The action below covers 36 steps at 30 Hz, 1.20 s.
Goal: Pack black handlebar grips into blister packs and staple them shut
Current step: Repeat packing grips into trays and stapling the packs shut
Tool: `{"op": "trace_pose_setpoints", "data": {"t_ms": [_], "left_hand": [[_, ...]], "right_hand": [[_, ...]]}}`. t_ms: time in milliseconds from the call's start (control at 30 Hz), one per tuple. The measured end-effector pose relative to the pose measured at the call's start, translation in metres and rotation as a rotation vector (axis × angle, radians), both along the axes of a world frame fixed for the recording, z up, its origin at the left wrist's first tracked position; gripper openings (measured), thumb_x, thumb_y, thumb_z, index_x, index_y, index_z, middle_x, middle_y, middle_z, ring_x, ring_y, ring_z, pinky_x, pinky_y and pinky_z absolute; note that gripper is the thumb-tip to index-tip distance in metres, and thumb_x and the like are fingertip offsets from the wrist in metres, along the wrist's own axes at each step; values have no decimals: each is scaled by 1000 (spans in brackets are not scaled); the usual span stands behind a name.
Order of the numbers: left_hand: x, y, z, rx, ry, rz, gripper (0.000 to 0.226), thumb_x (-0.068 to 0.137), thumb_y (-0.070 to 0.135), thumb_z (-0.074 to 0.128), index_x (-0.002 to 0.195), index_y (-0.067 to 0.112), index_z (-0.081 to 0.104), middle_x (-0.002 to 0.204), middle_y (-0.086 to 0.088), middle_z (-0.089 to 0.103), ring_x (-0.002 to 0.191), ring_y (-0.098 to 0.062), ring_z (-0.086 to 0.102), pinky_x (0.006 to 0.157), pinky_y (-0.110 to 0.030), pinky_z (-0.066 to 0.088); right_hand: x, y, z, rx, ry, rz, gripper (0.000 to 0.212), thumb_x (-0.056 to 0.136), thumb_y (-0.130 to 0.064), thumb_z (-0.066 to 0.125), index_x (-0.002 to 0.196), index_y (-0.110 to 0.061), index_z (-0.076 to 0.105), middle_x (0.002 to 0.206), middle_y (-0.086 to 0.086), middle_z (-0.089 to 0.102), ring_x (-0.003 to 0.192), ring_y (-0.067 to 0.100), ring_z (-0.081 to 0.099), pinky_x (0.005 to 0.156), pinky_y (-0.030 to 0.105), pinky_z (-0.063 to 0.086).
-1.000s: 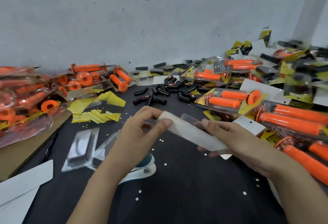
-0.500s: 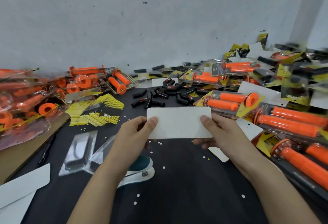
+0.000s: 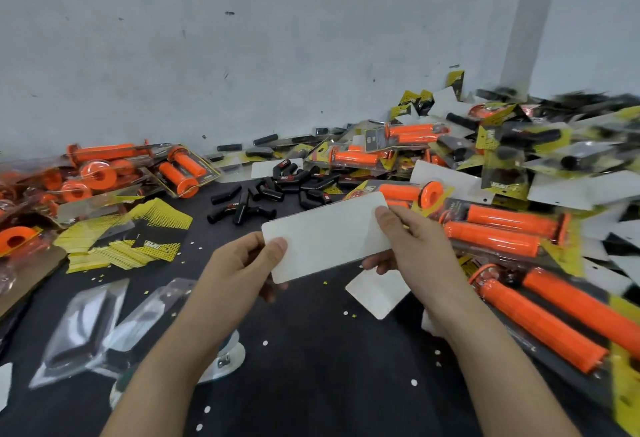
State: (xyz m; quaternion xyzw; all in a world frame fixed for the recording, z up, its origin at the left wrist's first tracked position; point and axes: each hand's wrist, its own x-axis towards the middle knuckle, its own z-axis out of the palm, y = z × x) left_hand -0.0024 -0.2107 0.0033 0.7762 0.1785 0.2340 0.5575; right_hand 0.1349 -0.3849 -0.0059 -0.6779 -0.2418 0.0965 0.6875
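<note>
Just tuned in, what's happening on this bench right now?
A person holds a white card above the table, the left hand pinching its near-left corner and the right hand gripping its right end. Nothing is being stapled: the stapler sits on the table, under the left forearm. Empty clear blisters lie to the left, and loose black grips lie unpacked beyond the card. Packs of orange grips are piled on both sides.

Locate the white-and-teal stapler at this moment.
In the head view, the white-and-teal stapler lies on the black tabletop, lower left of centre, mostly hidden under the left forearm, just right of the clear plastic blister shells.
</note>
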Motion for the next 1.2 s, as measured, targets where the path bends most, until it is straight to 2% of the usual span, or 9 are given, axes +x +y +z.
{"op": "trace_pose_setpoints", "data": {"t_ms": [167,300,500,633,733,900,1033,1100,1200], "left_hand": [[27,-28,0,-75,-36,-42,19,100,25,54,99,16,71,67,-4,67,58,-14,60,49,-22,48],[59,-61,1,-162,-94,-54,19,101,22,53,105,11,68,65,-4,63,54,-15,56,46,-23,45],[113,-112,1,-334,-121,-98,19,101,19,54,109,10,68,69,-5,64,52,-14,54,46,-22,45],[156,-138,6,-423,-133,-147,18,101,16,54,110,5,65,65,-1,65,49,-12,55,44,-21,45],[202,-159,27,-488,-140,-211,21,102,14,52,114,0,61,61,-3,65,48,-10,57,44,-19,46],[292,-191,94,-913,-217,-463,24,100,18,57,110,-3,51,102,-29,61,98,-26,71,78,-29,61],[296,-193,96,-750,-141,-587,37,101,28,55,126,3,45,122,-29,60,100,-29,72,86,-36,60],[280,-180,84,-634,-120,-582,41,101,28,54,131,3,44,110,-22,71,97,-30,73,77,-34,61],[241,-143,69,-467,-90,-470,25,100,27,56,114,6,58,95,-12,76,85,-25,75,64,-29,59]], "right_hand": [[15,-23,8,146,69,-63,18,103,-29,53,116,-29,66,77,-1,75,60,19,71,54,19,52],[26,-43,12,266,116,-83,19,102,-22,54,111,-37,61,78,-8,74,72,16,74,63,22,57],[46,-73,13,371,222,-194,44,101,-24,54,144,-23,46,88,-2,74,74,14,74,65,26,58],[55,-94,9,377,233,-278,52,101,-33,55,149,-34,36,78,-28,71,84,11,74,87,44,59],[60,-107,9,406,268,-326,47,101,-30,54,146,-31,41,79,-19,72,85,12,74,84,35,59],[63,-111,11,433,281,-372,43,100,-27,52,142,-32,45,96,-13,68,81,8,73,78,29,58],[62,-103,11,409,270,-347,38,99,-32,51,136,-39,47,79,-24,69,89,16,71,87,39,57],[61,-95,12,406,287,-323,28,99,-33,51,126,-42,52,80,-23,69,89,16,71,86,38,57],[53,-75,18,356,286,-262,16,100,-34,51,112,-37,61,92,-13,72,82,8,71,77,31,54]]}}
